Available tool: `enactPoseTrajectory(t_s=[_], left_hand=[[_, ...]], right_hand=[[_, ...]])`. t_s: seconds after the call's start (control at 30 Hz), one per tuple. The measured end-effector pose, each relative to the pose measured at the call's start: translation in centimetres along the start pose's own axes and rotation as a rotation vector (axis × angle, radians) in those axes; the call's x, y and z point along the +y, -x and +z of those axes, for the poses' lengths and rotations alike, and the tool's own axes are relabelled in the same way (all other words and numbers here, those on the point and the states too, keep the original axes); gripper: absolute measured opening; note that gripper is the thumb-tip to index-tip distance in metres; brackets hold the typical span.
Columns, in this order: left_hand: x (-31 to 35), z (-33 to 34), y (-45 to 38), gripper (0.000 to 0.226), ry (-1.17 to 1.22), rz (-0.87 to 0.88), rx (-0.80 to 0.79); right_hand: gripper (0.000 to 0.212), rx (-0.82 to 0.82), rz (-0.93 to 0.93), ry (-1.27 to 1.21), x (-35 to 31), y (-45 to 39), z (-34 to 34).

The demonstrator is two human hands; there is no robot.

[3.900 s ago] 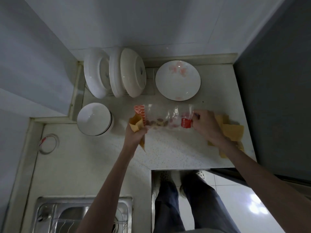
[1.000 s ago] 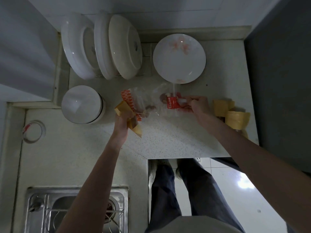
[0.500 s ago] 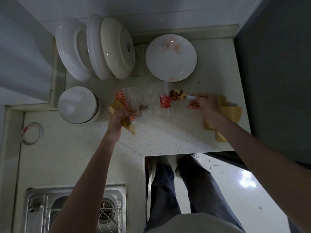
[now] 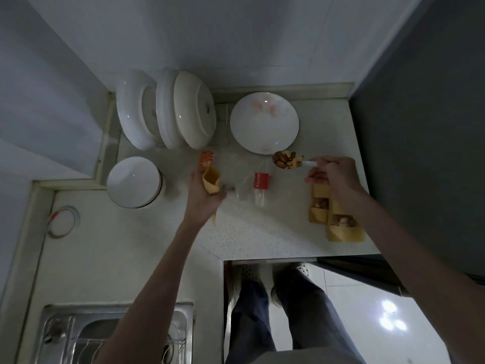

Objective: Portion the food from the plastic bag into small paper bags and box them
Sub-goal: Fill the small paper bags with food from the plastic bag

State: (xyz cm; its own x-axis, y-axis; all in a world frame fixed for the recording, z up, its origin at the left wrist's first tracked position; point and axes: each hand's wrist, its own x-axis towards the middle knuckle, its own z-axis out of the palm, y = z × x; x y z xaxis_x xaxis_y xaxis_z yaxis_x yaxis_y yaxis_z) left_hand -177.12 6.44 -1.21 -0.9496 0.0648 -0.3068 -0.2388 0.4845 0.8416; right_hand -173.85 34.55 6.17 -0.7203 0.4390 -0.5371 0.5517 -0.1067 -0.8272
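The left hand point(image 4: 204, 196) grips a small paper bag point(image 4: 211, 181) with its fingers curled round it, the bag's open mouth turned up and away from the person, raised above the speckled table point(image 4: 252, 232). The right hand point(image 4: 332, 174) pinches the handle of a spoon point(image 4: 286, 160) heaped with mixed nuts, held just in front of the flowered plate point(image 4: 264, 122) and well apart from the bag. Between the two hands the clear plastic bag point(image 4: 244, 179) with red printed patches lies flat on the table. Under the right wrist, filled paper bags point(image 4: 333, 219) lie together near the table's right edge, nuts showing in their mouths. Behind stand white dishes in a rack point(image 4: 168, 109), with an upturned bowl point(image 4: 134, 181) to their left; a steel sink point(image 4: 78, 334) lies at the near left.
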Motion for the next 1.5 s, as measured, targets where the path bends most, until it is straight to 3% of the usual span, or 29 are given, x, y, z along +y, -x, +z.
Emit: enactPoseTrajectory(t_s=[0.13,0.33,0.6,1.03,1.5], left_hand=[[4.6,0.0,0.5,0.068,-0.023,0.149,-0.003],[12.0,-0.3,2.0,0.065,-0.184,0.302,0.120],[18.6,-1.0,4.2,0.059,-0.175,0.466,0.143],[24.6,-1.3,5.5,0.054,-0.307,0.612,0.305],[26.7,-1.2,5.3,0.053,-0.315,0.704,0.283]], right_hand=[[0.019,-0.040,-0.054,0.033,-4.0,2.6,-0.9],[0.020,-0.100,-0.219,0.068,-10.3,6.9,-2.8],[0.024,-0.211,-0.319,0.068,-16.3,11.4,-4.6],[0.021,-0.196,-0.438,0.189,-21.2,14.5,-5.2],[0.023,-0.165,-0.506,0.359,-23.6,16.0,-4.9]])
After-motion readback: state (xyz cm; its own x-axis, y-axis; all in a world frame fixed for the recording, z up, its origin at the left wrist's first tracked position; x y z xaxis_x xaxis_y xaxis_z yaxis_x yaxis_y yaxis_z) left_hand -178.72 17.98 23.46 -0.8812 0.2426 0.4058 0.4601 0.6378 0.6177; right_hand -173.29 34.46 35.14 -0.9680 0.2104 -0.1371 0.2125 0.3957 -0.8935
